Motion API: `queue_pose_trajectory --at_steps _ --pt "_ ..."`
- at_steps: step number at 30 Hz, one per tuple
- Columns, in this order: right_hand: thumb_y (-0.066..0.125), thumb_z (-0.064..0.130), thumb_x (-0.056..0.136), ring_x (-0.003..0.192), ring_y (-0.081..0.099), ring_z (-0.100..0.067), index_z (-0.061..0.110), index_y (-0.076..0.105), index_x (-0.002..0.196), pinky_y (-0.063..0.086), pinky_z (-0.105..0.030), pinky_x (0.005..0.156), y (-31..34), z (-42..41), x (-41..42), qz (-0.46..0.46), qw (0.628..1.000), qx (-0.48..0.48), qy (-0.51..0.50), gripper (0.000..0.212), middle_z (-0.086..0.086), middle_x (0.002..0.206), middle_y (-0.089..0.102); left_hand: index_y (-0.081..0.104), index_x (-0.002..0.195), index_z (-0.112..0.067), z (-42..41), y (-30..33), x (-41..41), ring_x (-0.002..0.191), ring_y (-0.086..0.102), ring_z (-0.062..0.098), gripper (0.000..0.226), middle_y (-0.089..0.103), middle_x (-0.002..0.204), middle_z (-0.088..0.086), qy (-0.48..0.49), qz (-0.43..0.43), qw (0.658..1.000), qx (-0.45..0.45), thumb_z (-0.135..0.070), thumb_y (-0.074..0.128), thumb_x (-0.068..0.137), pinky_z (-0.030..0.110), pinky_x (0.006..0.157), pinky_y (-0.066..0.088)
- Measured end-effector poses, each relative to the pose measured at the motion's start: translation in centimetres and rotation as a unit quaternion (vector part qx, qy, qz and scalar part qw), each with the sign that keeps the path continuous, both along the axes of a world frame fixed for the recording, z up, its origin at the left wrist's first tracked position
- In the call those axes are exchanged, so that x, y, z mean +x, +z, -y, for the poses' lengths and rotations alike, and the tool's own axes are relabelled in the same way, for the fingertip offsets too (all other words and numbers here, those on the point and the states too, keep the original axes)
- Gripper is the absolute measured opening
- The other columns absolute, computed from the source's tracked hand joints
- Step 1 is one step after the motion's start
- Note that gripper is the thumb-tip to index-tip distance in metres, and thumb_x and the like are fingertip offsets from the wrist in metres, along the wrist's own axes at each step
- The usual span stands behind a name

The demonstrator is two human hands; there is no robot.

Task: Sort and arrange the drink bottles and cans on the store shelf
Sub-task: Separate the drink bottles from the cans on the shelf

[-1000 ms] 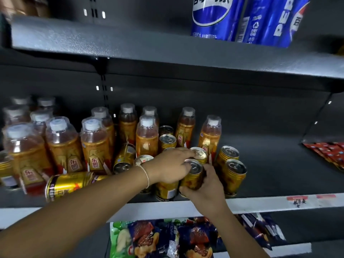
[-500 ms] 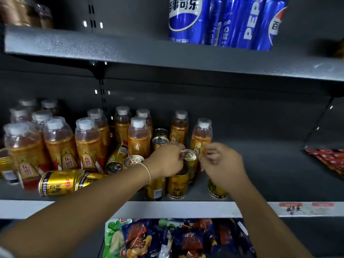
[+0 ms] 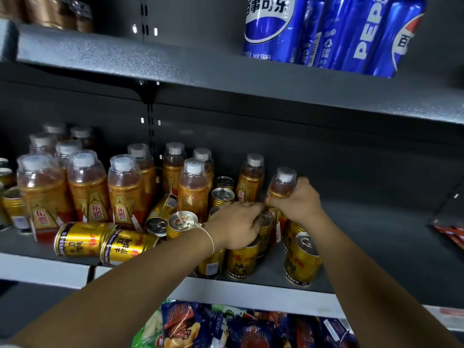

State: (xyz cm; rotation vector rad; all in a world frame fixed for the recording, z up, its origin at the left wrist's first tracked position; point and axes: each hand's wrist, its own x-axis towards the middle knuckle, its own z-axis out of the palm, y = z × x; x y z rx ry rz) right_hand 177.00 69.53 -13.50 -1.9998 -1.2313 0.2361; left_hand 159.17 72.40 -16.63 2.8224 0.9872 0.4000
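Note:
On the middle shelf [image 3: 376,249] stand several orange drink bottles with white caps and several gold cans. My right hand [image 3: 298,202] grips the rightmost orange bottle [image 3: 282,183] round its shoulder. My left hand [image 3: 237,227] lies curled over the tops of upright gold cans [image 3: 242,262] at the front, gripping one. Another gold can [image 3: 302,259] stands free at the front right. Two gold cans [image 3: 82,238] lie on their sides at the front left, and one can [image 3: 160,214] leans tilted among the bottles.
Blue Pepsi cans [image 3: 326,28] stand on the upper shelf [image 3: 175,69]. Snack bags [image 3: 226,327] fill the shelf below. Red packets [image 3: 452,232] lie at the far right. The right half of the middle shelf is bare dark metal.
My right hand has moved up and back from the front cans and taken hold of the rightmost orange bottle. My left hand stays on the can tops.

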Motion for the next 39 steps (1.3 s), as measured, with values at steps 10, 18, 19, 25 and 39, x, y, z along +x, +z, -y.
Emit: queue_pose_trajectory --at_steps 10,18,19,25,39 --pt "0.093 0.031 0.06 0.092 0.066 -0.015 0.017 0.064 0.107 0.051 -0.026 0.071 0.8 -0.6 0.4 -0.022 0.998 0.063 -0.003 0.056 0.004 0.099 0.068 0.055 0.127 -0.013 -0.3 -0.4 0.2 0.117 0.053 0.024 0.042 0.059 0.125 0.007 0.041 0.031 0.999 -0.015 -0.039 0.035 0.101 0.035 0.099 0.041" --pt "0.093 0.034 0.062 0.085 0.06 -0.007 0.021 0.06 0.112 0.042 -0.017 0.07 3.7 1.5 -0.7 -0.046 0.98 0.191 -0.006 0.061 0.01 0.097 0.063 0.066 0.108 -0.013 0.1 0.2 -0.4 0.1 0.06 0.023 0.028 0.063 0.11 0.006 0.073 0.144 0.986 -0.045 -0.027 0.053 0.087 0.041 0.087 0.053" --pt "0.094 0.034 0.061 0.081 0.058 -0.001 0.025 0.058 0.109 0.04 -0.013 0.067 3.9 2.0 -1.1 -0.055 0.976 0.209 -0.001 0.06 0.015 0.094 0.062 0.066 0.116 -0.012 0.2 0.3 -0.5 0.105 0.06 0.024 0.034 0.063 0.116 0.008 0.073 0.171 0.982 -0.046 -0.022 0.054 0.086 0.038 0.091 0.052" --pt "0.095 0.035 0.057 0.087 0.066 0.003 0.046 0.049 0.094 0.048 -0.016 0.075 4.8 5.1 -4.2 -0.13 0.952 0.276 0.035 0.061 0.017 0.1 0.066 0.055 0.13 -0.019 0.8 2.0 -2.4 0.115 0.058 0.015 0.046 0.063 0.123 0.001 0.074 0.319 0.94 -0.092 -0.013 0.063 0.085 -0.001 0.077 0.033" --pt "0.089 0.038 0.05 0.088 0.074 -0.008 0.025 0.066 0.11 0.058 -0.02 0.062 5.9 6.6 -19.9 -0.352 0.882 0.263 0.169 0.066 0.007 0.097 0.077 0.036 0.133 -0.031 3.5 5.0 -18.1 0.103 0.056 0.006 0.083 0.054 0.118 -0.012 0.082 0.281 0.948 -0.123 -0.047 0.083 0.067 0.018 0.079 0.051"
